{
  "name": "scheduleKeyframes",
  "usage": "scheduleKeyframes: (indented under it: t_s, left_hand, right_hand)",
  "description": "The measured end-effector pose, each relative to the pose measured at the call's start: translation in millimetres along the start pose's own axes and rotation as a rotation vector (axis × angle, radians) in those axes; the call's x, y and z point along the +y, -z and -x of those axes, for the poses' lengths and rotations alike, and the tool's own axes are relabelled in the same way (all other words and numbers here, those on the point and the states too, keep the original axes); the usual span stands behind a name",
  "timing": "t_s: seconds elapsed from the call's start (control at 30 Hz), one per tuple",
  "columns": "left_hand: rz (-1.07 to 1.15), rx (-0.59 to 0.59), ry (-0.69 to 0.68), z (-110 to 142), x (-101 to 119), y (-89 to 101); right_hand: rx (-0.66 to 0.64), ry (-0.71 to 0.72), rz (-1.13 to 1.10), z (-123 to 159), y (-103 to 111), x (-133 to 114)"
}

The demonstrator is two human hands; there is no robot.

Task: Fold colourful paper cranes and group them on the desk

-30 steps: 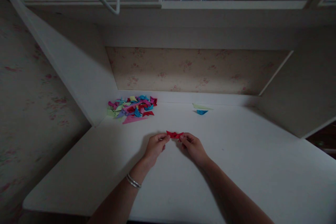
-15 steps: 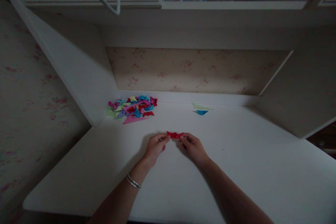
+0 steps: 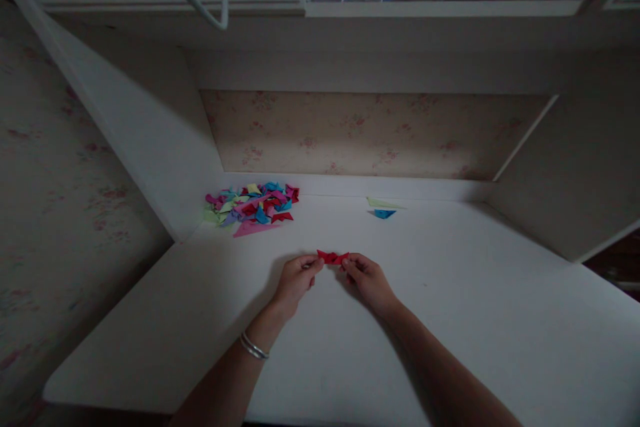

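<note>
A white table (image 3: 480,307) carries a heap of folded coloured papers (image 3: 255,205), back left. The left hand (image 3: 296,280) and right hand (image 3: 371,283), each with a pinching grip, hold opposite ends of a red folded paper (image 3: 333,258) between them.

Homelike room with floral wallpaper (image 3: 345,130), white desk (image 3: 475,320).

Two bare forearms reach forward from the bottom edge, the left forearm (image 3: 227,373) and right forearm (image 3: 437,353) slanting inward. The left hand (image 3: 294,283) and right hand (image 3: 371,283) sit near each other, apart, fingers bent, both pinching with thumb and fingertips.
</note>
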State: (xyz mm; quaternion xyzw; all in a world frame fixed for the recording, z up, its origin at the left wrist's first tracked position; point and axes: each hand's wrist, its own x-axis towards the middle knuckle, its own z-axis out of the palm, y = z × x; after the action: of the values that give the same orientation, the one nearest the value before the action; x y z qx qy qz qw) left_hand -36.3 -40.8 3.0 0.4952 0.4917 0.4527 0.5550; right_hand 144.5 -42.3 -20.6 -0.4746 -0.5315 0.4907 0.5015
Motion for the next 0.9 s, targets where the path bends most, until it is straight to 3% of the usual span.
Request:
scheduleKeyframes:
  t_s: [0.17, 0.3, 0.4, 0.7, 0.8, 0.9]
  left_hand:
    - [0.008, -0.002, -0.012, 1, 0, 0.8]
    - [0.040, -0.019, -0.007, 1, -1, 3.8]
    - [0.034, -0.060, -0.011, 1, -2, 5.7]
    - [-0.052, -0.132, 0.065, 0, 1, 4.2]
    - [-0.056, -0.137, 0.091, -2, 3, 4.0]
    - [-0.044, -0.151, 0.093, -5, 2, 5.0]
  right_hand:
    - [-0.019, -0.010, -0.022, -1, 2, -2]
    - [0.000, -0.004, -0.028, -14, 26, -6]
    - [0.060, 0.036, 0.139, -30, 67, -12]
    - [0.400, -0.026, 0.593, -87, 238, -3]
    - [0.437, -0.035, 0.808, -108, 269, 5]
    - [0.403, -0.074, 0.976, -130, 281, 12]
